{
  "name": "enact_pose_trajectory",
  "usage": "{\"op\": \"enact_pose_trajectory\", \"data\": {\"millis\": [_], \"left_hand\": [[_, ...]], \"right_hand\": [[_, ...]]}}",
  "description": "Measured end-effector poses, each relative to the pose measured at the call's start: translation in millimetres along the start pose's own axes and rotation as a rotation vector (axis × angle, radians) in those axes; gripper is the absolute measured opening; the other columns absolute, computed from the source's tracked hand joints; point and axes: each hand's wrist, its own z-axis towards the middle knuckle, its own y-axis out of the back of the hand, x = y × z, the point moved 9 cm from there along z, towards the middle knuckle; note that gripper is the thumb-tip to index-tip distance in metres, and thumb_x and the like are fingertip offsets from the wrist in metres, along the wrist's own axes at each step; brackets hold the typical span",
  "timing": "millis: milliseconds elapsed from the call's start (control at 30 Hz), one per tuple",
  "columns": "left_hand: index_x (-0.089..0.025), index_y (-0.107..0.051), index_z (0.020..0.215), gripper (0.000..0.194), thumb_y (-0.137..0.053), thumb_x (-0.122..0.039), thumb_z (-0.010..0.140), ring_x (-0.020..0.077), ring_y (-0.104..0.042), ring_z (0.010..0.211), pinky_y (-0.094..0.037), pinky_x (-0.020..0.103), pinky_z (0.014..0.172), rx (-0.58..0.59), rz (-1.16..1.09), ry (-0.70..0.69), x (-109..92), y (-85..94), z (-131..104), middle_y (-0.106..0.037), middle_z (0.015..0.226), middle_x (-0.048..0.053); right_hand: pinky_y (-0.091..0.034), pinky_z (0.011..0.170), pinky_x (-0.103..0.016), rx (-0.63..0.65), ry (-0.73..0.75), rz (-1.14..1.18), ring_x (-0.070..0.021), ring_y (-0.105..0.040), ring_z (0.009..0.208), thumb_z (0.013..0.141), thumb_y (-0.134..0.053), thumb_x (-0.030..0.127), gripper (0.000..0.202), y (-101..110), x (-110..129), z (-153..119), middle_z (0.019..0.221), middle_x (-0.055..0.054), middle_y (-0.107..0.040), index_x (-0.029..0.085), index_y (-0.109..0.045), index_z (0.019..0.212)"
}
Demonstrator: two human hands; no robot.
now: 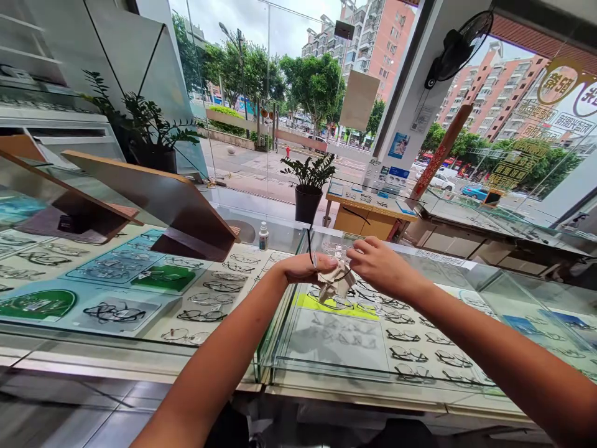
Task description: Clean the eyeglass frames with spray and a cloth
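Above the glass counter, my left hand point(305, 267) is closed on a pair of glasses point(315, 256), with a dark temple arm sticking up, and on a crumpled beige cloth point(338, 283). The cloth hangs below the fingertips. My right hand point(375, 264) is at the right side of the cloth, its fingers curled; what they pinch, if anything, is too small to tell. A small white bottle point(263, 238) stands on the counter to the left of my hands.
Rows of glasses point(408, 353) lie inside the glass display case point(373, 375) below. Two wood-edged tilted mirrors point(153, 193) stand on the counter at left. A potted plant point(308, 202) is beyond the counter, near the window.
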Motion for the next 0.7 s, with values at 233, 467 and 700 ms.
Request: {"op": "enact_pose_trajectory", "data": {"millis": [233,467,700], "left_hand": [[-0.011,-0.072,0.086,0.049,-0.095,-0.052,0.071,0.0125,-0.058,0.065,-0.044,0.024,0.062,-0.101,-0.085,-0.191,-11.7,0.8,11.9,-0.067,0.077,0.005],[-0.011,-0.076,0.103,0.052,-0.090,-0.054,0.077,0.0145,-0.065,0.071,-0.045,0.023,0.066,-0.238,-0.054,-0.309,-15.8,16.0,15.4,-0.074,0.087,0.010],[-0.012,-0.075,0.101,0.055,-0.089,-0.058,0.076,0.0144,-0.062,0.068,-0.043,0.025,0.065,-0.296,0.058,-0.279,1.1,17.7,25.4,-0.072,0.082,0.006]], "right_hand": [[-0.041,0.095,-0.044,-0.247,-0.215,0.111,-0.0290,-0.057,0.109,0.103,-0.057,0.013,0.021,-2.2,-14.5,-3.6,0.121,-0.013,-0.074,0.020,-0.077,0.104],[-0.044,0.074,-0.034,-0.700,-1.060,1.490,-0.0205,-0.058,0.079,0.087,-0.076,0.048,0.030,-115.8,-51.6,-36.2,0.092,-0.006,-0.076,0.020,-0.080,0.096],[-0.033,0.063,-0.028,-0.784,-1.082,1.812,-0.0131,-0.048,0.067,0.074,-0.086,0.054,0.040,-166.6,-40.7,-24.9,0.084,-0.002,-0.075,0.019,-0.082,0.094]]}}
